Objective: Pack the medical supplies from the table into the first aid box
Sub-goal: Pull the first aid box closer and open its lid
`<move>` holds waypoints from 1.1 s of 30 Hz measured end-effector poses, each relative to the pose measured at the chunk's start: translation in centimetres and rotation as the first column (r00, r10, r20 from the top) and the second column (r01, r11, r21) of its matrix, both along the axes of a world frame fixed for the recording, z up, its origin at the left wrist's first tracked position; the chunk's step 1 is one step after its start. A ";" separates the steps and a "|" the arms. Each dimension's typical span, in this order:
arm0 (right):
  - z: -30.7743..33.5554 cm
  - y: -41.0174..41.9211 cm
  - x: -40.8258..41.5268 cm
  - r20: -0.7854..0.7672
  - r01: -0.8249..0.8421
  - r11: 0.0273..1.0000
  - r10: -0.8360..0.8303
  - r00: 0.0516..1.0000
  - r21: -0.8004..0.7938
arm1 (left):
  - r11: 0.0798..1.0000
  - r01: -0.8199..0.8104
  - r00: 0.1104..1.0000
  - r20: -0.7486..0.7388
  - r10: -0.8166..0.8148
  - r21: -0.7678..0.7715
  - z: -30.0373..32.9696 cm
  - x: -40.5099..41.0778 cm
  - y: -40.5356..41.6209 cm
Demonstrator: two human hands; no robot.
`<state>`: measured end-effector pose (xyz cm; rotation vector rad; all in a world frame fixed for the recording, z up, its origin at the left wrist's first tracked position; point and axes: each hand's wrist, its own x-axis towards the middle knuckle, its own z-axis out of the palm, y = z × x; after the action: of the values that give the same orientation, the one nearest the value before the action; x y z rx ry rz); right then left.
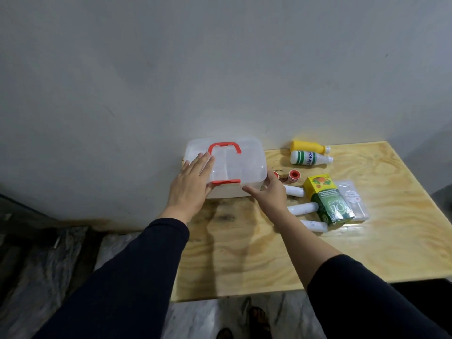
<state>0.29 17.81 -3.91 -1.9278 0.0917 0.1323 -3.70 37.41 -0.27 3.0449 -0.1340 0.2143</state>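
A clear plastic first aid box (244, 157) with a red handle and a red front latch stands shut at the table's far left corner. My left hand (193, 182) lies flat on its lid, fingers spread. My right hand (269, 194) touches the box's front right corner, thumb by the latch. To the right lie a yellow bottle (308, 146), a white bottle (309, 157), two small red-capped rolls (292, 176), three white bandage rolls (303, 207), a yellow-green carton (326, 199) and a clear flat packet (354, 199).
The wooden table (244, 253) stands against a grey wall. Its left and near edges drop to a marble floor, where my sandalled feet (247, 324) show. Dark clutter and plastic sheeting lie on the floor to the left.
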 end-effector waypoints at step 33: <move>2.4 -1.1 0.6 0.030 -0.255 0.555 0.453 0.891 -0.792 | 0.994 -0.060 0.868 0.486 0.098 -0.094 7.7 10.3 1.2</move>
<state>0.90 16.70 -1.47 -2.8134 -0.5021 0.1512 6.60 38.65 7.42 2.8478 -0.0297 0.9756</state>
